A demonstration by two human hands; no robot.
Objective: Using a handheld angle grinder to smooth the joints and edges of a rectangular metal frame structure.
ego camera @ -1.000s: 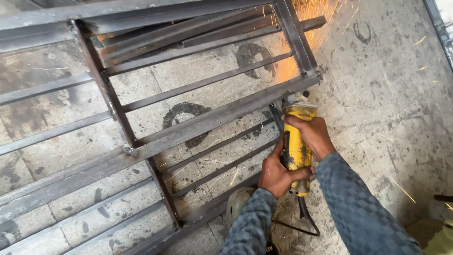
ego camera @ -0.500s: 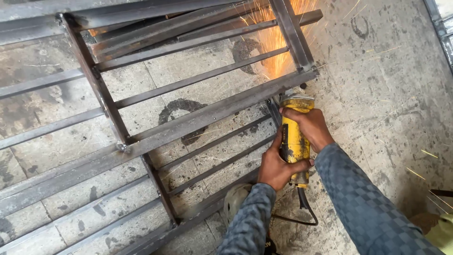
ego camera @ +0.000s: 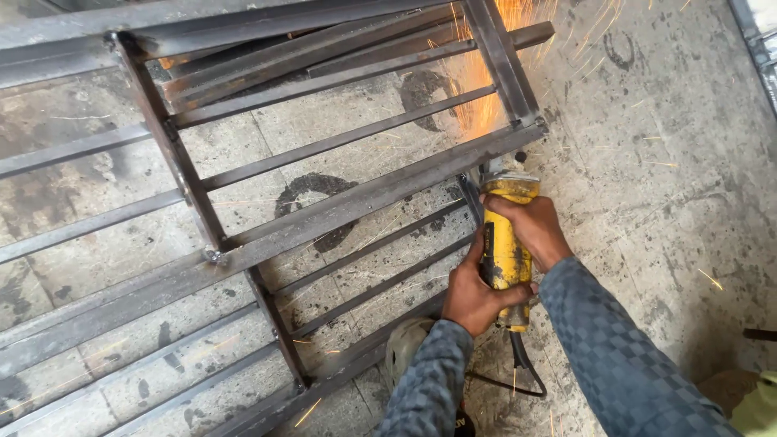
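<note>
Sparks [ego camera: 477, 105] spray across the stained concrete floor [ego camera: 647, 162] where both hands, left hand [ego camera: 473, 295] and right hand [ego camera: 530, 231], grip a yellow grinder [ego camera: 506, 247] against the steel frame [ego camera: 340, 206].

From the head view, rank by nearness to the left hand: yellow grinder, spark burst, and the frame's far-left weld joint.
1. Yellow grinder: gripped in the left hand.
2. Spark burst: ahead, beyond the grinder's nose.
3. Weld joint: far left on the steel frame.
</note>
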